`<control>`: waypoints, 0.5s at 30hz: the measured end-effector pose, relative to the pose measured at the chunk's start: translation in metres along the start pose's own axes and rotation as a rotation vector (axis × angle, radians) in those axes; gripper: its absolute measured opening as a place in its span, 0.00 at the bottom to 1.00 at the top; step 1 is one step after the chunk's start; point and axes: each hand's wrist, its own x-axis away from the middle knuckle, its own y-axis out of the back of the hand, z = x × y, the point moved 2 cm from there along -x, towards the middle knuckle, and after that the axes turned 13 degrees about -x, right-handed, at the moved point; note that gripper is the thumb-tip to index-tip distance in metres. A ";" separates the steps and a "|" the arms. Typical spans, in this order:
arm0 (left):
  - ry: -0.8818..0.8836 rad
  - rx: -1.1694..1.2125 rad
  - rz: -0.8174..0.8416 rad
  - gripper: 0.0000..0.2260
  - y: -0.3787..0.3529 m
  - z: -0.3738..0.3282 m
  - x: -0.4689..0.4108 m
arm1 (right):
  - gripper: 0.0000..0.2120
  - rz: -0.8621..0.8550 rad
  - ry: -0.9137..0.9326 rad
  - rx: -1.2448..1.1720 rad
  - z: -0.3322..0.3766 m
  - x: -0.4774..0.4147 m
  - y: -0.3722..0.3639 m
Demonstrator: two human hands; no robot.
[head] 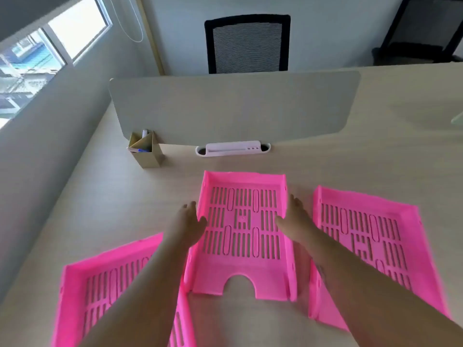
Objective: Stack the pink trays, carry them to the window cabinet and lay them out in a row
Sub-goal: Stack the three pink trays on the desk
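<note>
Three pink slotted trays lie flat on the pale desk. The middle tray (244, 279) sits straight ahead, its notched front edge toward me. My left hand (188, 221) grips its left wall, thumb inside the tray. My right hand (294, 219) grips its right wall the same way. The left tray (77, 296) lies near the front left, partly under my left forearm. The right tray (400, 236) lies angled at the right, partly behind my right forearm.
A grey divider panel (235, 106) stands across the desk behind the trays. A tan pen holder (146, 154) and a white cable port (233, 149) sit at its foot. A black mesh chair (248, 43) stands beyond. The window (37, 51) is at upper left.
</note>
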 end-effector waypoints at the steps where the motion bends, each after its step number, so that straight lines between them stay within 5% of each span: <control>1: 0.023 0.004 0.021 0.18 -0.005 0.000 0.002 | 0.39 0.006 -0.034 -0.027 -0.006 0.000 -0.006; 7: 0.183 0.114 0.004 0.19 -0.033 0.000 0.016 | 0.45 0.073 -0.002 0.001 -0.047 -0.014 -0.033; 15: 0.203 0.176 0.015 0.22 -0.041 -0.004 0.028 | 0.40 0.021 0.040 0.041 -0.039 -0.021 -0.018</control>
